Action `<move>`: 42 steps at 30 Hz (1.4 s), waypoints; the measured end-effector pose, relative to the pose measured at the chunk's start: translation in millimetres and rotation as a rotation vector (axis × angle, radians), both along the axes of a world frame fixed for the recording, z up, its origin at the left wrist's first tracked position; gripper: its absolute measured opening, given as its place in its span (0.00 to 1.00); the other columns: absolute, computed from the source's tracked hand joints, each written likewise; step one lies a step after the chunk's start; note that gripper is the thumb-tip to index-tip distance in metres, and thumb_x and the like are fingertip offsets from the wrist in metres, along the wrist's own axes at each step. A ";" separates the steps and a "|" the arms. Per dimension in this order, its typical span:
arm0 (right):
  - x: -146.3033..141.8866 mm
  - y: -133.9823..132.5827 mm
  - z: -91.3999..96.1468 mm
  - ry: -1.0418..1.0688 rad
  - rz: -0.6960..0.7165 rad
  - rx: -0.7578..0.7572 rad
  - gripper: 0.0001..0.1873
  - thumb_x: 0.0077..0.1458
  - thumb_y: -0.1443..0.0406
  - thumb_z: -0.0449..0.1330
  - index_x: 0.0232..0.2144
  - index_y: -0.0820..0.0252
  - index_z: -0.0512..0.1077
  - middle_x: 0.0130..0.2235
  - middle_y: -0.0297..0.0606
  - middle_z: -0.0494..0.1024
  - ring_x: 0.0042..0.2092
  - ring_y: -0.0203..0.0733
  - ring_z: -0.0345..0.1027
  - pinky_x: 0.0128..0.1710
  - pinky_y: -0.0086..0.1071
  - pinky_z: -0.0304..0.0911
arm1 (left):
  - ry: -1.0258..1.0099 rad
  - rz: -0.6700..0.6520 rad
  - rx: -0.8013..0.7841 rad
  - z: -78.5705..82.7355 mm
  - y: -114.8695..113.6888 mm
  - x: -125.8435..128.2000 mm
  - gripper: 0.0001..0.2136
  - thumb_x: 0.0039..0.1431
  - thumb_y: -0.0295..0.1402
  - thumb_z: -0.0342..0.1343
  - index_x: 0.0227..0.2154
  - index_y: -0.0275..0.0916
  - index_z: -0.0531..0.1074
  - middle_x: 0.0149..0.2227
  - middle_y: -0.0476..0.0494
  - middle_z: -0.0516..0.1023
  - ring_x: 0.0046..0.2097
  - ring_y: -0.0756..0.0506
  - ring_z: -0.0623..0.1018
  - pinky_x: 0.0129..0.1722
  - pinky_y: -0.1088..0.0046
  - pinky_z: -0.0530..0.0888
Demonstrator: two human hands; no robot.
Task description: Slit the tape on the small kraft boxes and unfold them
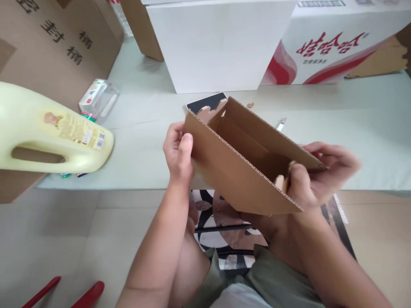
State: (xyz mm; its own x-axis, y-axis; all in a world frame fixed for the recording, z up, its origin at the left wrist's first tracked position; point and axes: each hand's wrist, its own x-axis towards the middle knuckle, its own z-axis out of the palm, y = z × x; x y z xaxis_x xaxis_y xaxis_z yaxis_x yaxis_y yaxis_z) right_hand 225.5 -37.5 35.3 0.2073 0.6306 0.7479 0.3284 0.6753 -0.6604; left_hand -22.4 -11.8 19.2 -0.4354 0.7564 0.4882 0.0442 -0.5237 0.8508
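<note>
An open-topped brown cardboard box [237,171] is held tilted over the table's front edge, its opening facing up toward me. My left hand [180,152] grips its left end, with the thumb on the near outer wall. At the right end, my right hand [316,173] is closed on the box, its thumb by a small torn-looking flap [282,182] and its fingers behind the far wall. That hand is slightly blurred. Behind the box's left end lies a flat dark-faced object with a white rim [207,104], partly hidden.
A pale yellow jug [77,132] and a clear plastic bottle [99,98] lie at the left, by a large carton [61,47]. A white box [218,47] and a red-and-white carton [327,51] stand behind. A small pointed blade-like item [281,124] lies on the pale green table [141,141].
</note>
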 end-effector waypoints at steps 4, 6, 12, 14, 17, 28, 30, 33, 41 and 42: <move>5.1 2.5 1.0 0.199 -0.032 -0.355 0.24 0.51 0.71 0.63 0.49 0.46 0.68 0.39 0.29 0.75 0.36 0.35 0.72 0.33 0.31 0.69 | -0.069 0.045 -0.031 5.6 1.9 18.5 0.19 0.62 0.54 0.60 0.32 0.42 0.72 0.29 0.51 0.69 0.31 0.49 0.70 0.32 0.72 0.68; 10.5 4.5 -2.7 0.290 0.008 -0.522 0.16 0.53 0.68 0.64 0.44 0.49 0.72 0.38 0.30 0.76 0.35 0.35 0.72 0.33 0.31 0.70 | -0.053 0.075 -0.049 7.6 2.9 24.3 0.22 0.60 0.57 0.59 0.31 0.42 0.69 0.30 0.50 0.69 0.35 0.47 0.73 0.37 0.70 0.71; 24.6 11.4 -20.4 0.357 0.145 -0.577 0.10 0.57 0.56 0.67 0.39 0.52 0.78 0.39 0.34 0.81 0.43 0.45 0.78 0.45 0.43 0.77 | 0.015 0.140 -0.151 9.6 -7.8 35.6 0.27 0.56 0.64 0.57 0.31 0.43 0.64 0.39 0.45 0.75 0.51 0.40 0.78 0.50 0.62 0.75; 24.3 11.9 -20.9 0.355 0.172 -0.547 0.11 0.58 0.55 0.66 0.41 0.51 0.78 0.41 0.35 0.82 0.47 0.47 0.78 0.50 0.48 0.77 | 0.022 0.148 -0.172 9.9 -15.5 38.0 0.26 0.56 0.64 0.57 0.31 0.43 0.65 0.41 0.44 0.76 0.52 0.39 0.78 0.51 0.61 0.75; 22.0 11.5 -16.8 0.342 0.224 -0.535 0.11 0.58 0.54 0.66 0.40 0.51 0.78 0.41 0.36 0.82 0.48 0.49 0.79 0.52 0.50 0.76 | 0.013 0.162 -0.191 9.9 -27.0 41.0 0.25 0.55 0.63 0.57 0.30 0.44 0.66 0.39 0.44 0.78 0.48 0.41 0.79 0.50 0.61 0.76; 27.8 11.7 -11.0 0.166 0.326 -0.455 0.07 0.60 0.57 0.64 0.37 0.52 0.76 0.35 0.33 0.80 0.39 0.41 0.76 0.40 0.37 0.72 | -0.055 0.176 -0.266 12.5 -37.2 32.1 0.31 0.44 0.58 0.72 0.20 0.42 0.58 0.22 0.53 0.58 0.25 0.51 0.59 0.26 0.71 0.61; 30.6 14.0 -12.7 0.152 0.328 -0.473 0.08 0.59 0.56 0.64 0.37 0.51 0.74 0.34 0.31 0.77 0.36 0.39 0.73 0.37 0.35 0.69 | -0.003 0.126 -0.310 16.3 -30.7 28.3 0.31 0.43 0.58 0.72 0.19 0.41 0.57 0.21 0.54 0.56 0.24 0.52 0.56 0.25 0.72 0.58; 32.0 19.7 -17.3 0.226 0.357 -0.382 0.13 0.59 0.49 0.63 0.36 0.50 0.73 0.34 0.32 0.75 0.35 0.39 0.70 0.37 0.36 0.68 | 0.031 0.099 -0.290 18.4 -20.0 29.9 0.28 0.47 0.56 0.71 0.20 0.42 0.60 0.22 0.53 0.57 0.25 0.50 0.61 0.27 0.71 0.63; 39.5 21.9 -17.0 0.169 0.240 -0.286 0.15 0.57 0.59 0.54 0.24 0.53 0.76 0.34 0.39 0.72 0.40 0.46 0.71 0.46 0.48 0.68 | 0.073 0.020 -0.259 9.4 -3.1 44.7 0.19 0.50 0.47 0.72 0.39 0.46 0.74 0.47 0.43 0.79 0.52 0.40 0.79 0.54 0.61 0.76; 41.5 20.2 -14.9 0.127 0.249 -0.286 0.13 0.55 0.61 0.54 0.24 0.53 0.76 0.34 0.39 0.73 0.40 0.46 0.71 0.46 0.47 0.68 | 0.094 0.000 -0.258 8.2 -2.2 43.9 0.19 0.50 0.47 0.72 0.41 0.47 0.75 0.50 0.42 0.79 0.55 0.38 0.78 0.57 0.59 0.75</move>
